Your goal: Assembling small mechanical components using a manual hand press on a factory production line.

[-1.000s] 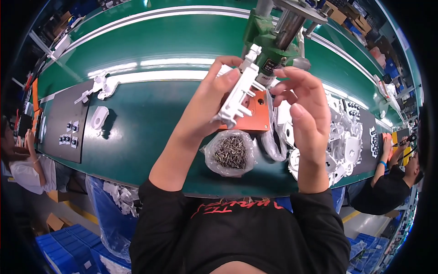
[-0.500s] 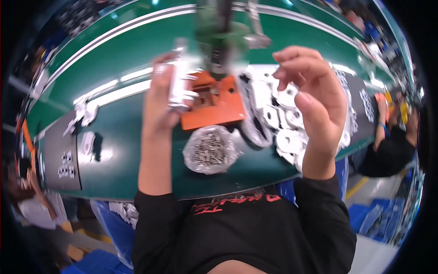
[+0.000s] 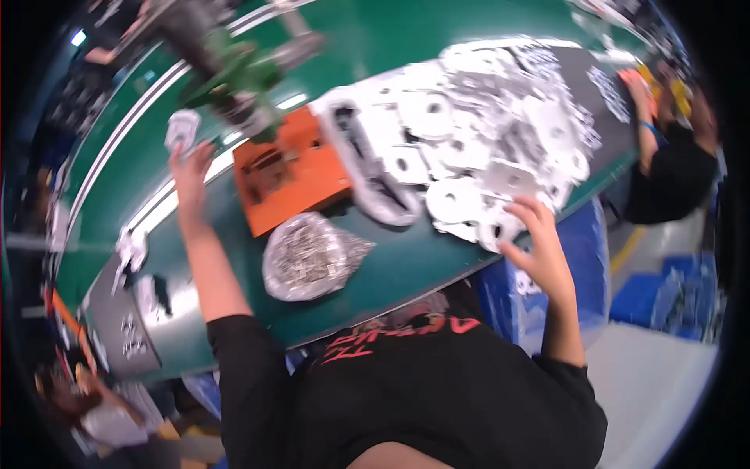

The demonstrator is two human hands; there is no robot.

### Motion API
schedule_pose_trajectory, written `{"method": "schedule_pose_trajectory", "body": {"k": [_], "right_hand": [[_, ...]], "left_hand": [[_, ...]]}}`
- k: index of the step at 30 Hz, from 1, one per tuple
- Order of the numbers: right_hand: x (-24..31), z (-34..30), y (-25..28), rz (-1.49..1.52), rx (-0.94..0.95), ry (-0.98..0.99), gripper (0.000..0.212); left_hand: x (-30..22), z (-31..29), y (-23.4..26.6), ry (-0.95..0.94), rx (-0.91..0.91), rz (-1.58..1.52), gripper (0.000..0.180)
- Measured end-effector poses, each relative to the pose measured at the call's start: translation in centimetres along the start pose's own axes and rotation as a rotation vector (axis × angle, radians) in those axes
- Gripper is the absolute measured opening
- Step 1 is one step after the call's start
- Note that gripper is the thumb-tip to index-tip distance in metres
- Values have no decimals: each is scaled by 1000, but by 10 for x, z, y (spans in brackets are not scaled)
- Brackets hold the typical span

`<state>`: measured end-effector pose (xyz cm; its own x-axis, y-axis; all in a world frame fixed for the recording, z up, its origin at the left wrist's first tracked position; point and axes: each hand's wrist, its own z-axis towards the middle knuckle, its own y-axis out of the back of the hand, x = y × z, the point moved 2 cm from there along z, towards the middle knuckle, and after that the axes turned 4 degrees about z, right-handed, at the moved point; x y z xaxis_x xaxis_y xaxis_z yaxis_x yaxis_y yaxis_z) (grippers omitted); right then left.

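Observation:
My left hand reaches out over the green belt, left of the orange fixture. Its fingers are apart, and a white plastic part lies right at the fingertips; whether they still touch it is hard to see. On the other side, my right hand is open at the near edge of a big pile of white plastic parts. Thumb and fingers are spread beside a white piece, with nothing gripped between them. A green machine head hangs above the fixture, blurred.
A clear bag of small metal pins or screws sits before the fixture. A plastic-wrapped long dark item lies between fixture and pile. Loose white parts and a grey mat are at left. A co-worker works at far right.
My left hand has moved left and outward with the white part, and its fingers have spread. My right hand has lowered to the pile. The view has swung to the right.

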<state>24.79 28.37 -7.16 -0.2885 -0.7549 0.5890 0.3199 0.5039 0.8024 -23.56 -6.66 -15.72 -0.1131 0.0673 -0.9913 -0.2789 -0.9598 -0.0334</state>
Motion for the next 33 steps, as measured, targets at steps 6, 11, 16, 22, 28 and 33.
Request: {"method": "schedule_pose_trajectory", "body": {"k": [6,11,16,22,28,33], "right_hand": [[-17,-21,-25,-250,48,-110,86],[-11,8,-20,-196,119,-3,84],[-15,25,-23,-187,158,-83,82],[-14,25,-22,-223,89,17,81],[-27,26,-2,268,286,-81,80],[-19,40,7,618,515,-14,90]], "left_hand": [[-35,-50,16,55,-73,45,44],[-45,-123,176,-180,-707,1002,40],[-38,-176,270,119,-710,1342,62],[-25,-186,269,200,-705,1041,52],[-66,-198,184,89,-503,180,19],[-132,-196,47,-8,-21,-411,26]]}}
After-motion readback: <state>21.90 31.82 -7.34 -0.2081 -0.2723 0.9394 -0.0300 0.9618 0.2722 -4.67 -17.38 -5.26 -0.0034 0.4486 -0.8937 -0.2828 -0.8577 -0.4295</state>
